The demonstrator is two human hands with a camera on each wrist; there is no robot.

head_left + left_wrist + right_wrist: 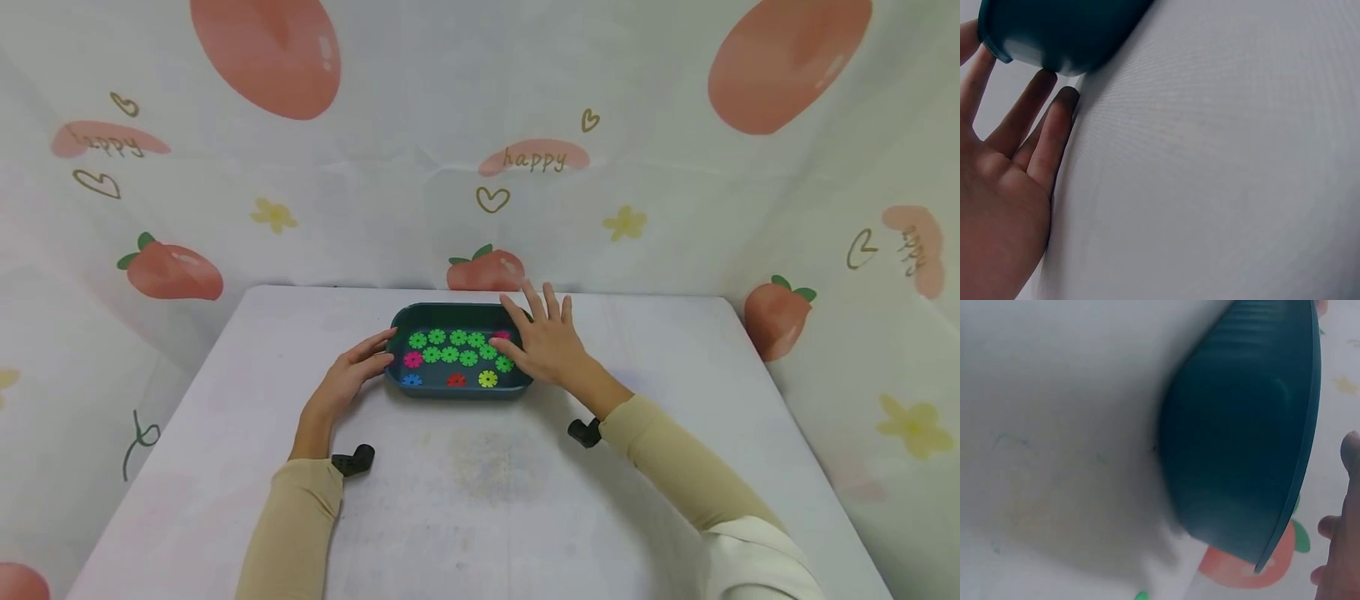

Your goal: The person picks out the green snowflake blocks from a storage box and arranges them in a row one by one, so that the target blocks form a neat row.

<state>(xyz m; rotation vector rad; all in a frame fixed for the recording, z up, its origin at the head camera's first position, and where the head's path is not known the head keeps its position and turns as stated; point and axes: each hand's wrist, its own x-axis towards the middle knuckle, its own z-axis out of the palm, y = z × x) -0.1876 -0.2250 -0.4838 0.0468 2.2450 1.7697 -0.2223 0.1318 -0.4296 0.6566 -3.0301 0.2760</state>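
The left hand [348, 377] has its fingers extended and slightly parted, the tips touching the outer wall at the left end of a dark teal oblong plastic tub [457, 392]; they are not wrapped round it. The right hand [551, 346] is spread wide above the tub's right end, fingers toward the table's far edge, gripping nothing; whether its thumb touches any piece inside cannot be told.

Inside, slotted flower-like discs lie on the bottom: green discs [449, 354] in two loose rows across the middle, a pink disc [412, 359] at the left and another by the right hand's thumb. Along the near wall are a blue disc [412, 380] in the left corner, a red disc [456, 380] and a yellow disc [487, 378].

The tub sits near the far edge of the white table [450, 517], about midway between its far corners. Behind hangs a fruit-printed cloth [405, 100].
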